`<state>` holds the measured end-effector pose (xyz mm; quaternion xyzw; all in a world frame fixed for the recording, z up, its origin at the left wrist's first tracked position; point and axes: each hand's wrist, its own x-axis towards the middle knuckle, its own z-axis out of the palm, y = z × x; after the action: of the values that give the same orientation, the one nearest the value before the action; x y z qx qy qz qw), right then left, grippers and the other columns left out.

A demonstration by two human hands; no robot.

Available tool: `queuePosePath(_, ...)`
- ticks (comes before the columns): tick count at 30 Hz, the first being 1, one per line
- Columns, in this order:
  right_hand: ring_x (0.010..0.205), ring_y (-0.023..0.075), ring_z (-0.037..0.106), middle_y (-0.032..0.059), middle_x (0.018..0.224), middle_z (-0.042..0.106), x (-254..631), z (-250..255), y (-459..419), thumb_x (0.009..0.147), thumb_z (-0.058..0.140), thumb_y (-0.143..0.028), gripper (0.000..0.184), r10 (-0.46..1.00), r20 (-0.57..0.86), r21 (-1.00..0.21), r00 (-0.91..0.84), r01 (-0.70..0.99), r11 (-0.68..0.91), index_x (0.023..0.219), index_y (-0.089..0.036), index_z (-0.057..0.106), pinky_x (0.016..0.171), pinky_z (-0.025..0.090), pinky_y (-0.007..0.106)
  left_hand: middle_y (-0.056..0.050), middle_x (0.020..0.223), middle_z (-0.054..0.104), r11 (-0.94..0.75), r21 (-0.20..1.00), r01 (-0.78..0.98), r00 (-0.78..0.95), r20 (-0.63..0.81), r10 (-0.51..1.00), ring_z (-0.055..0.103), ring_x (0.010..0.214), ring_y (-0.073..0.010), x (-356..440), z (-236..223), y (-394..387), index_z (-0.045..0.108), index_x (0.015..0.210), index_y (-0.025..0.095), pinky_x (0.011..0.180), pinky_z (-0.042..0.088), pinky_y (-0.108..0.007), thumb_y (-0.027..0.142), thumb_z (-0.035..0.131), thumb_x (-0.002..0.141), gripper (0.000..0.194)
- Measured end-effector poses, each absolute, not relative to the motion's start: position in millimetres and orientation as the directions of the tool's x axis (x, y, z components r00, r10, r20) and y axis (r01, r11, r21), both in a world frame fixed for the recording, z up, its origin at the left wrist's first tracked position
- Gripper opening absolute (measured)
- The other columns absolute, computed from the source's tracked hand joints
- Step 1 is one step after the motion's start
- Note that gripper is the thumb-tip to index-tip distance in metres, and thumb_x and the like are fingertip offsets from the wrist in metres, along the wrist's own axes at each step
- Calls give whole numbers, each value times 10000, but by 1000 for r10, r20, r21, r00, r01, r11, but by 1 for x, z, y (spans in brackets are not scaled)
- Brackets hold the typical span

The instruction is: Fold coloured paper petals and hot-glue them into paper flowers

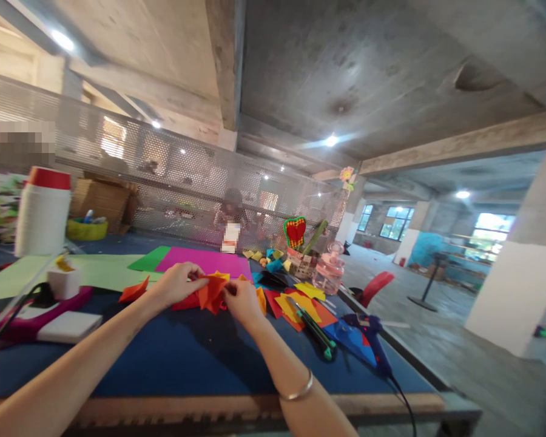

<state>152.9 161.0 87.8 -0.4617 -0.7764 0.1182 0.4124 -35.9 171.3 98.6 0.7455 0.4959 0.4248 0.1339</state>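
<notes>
Between my two hands is a folded orange paper piece [212, 294], raised a little above the blue tabletop [186, 358]. My left hand [181, 283] pinches its left side with thumb and fingers. On the right edge, my right hand [244, 301] has its fingers closed on the same paper. Red and yellow paper bits lie just behind and below it, partly hidden by the hands. Another orange folded paper [133, 291] rests left of my left wrist. Purple sheets [204, 261] and a green sheet [148, 260] lie behind my hands.
To the right are yellow paper pieces [310, 291], a green-black cutter [316, 331] and a blue glue gun [370, 340] with its cord. A pink bottle [328, 270] stands near the table's right edge. On the left are a white-and-red paper-cup stack [44, 212] and a white box [64, 282].
</notes>
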Motion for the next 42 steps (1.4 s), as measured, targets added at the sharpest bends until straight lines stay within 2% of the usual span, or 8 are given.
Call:
queuePosePath(5,601,160,638,7,627,681,152,87,161,798,548,-217,163,808,550,-627,-211,535,566,742,-203,700,550,436,221,-48,719,686,-452,587,671,145,494,857,630,653,-194,-34,99,169,610,792,175,631,443,-278,375,485,729,245)
queuePosePath(12,577,168,656,12,669,689,150,93,154,816,496,-221,209,815,553,-711,-176,409,571,820,-214,705,531,488,240,-45,746,659,-466,530,708,116,564,818,624,721,-196,-29,102,162,544,783,190,676,438,-281,339,486,737,166)
queuePosePath(15,678,190,676,16,733,700,148,93,153,810,510,-268,198,828,538,-767,-158,314,559,830,-216,699,590,526,271,-9,680,614,-460,546,700,80,579,811,602,654,-178,-26,101,162,490,789,203,650,435,-275,366,475,749,169)
queuePosePath(19,638,184,671,22,781,695,143,90,154,783,540,-329,208,892,429,-888,-143,114,445,897,-197,652,545,545,279,8,653,574,-420,612,670,-16,578,816,579,622,-168,-21,99,163,468,778,204,614,422,-267,422,467,752,220)
queuePosePath(29,547,130,632,-6,778,617,134,84,155,730,551,-274,112,899,437,-897,19,77,435,784,-213,474,478,532,234,8,721,605,-387,707,592,-204,596,777,510,486,-121,-9,101,149,468,869,203,524,396,-248,429,475,779,243)
queuePosePath(35,725,169,658,11,755,643,134,78,160,778,541,-310,112,850,524,-844,43,161,512,823,-209,523,588,546,259,-56,873,653,-477,748,461,-198,611,767,644,785,-196,-3,90,158,452,959,190,682,495,-298,422,478,779,295)
queuePosePath(39,672,159,657,19,805,659,131,84,153,736,561,-268,107,896,443,-896,-30,10,443,813,-204,525,538,533,241,-38,817,680,-462,699,546,-76,591,803,639,766,-196,-6,91,160,543,875,188,693,476,-293,360,413,810,226)
queuePosePath(42,603,147,652,19,793,662,130,91,147,735,484,-208,112,930,353,-932,-99,-126,340,834,-192,535,481,511,227,-47,797,683,-416,674,611,-99,586,804,638,750,-201,-10,93,160,560,855,186,675,459,-286,311,393,816,212)
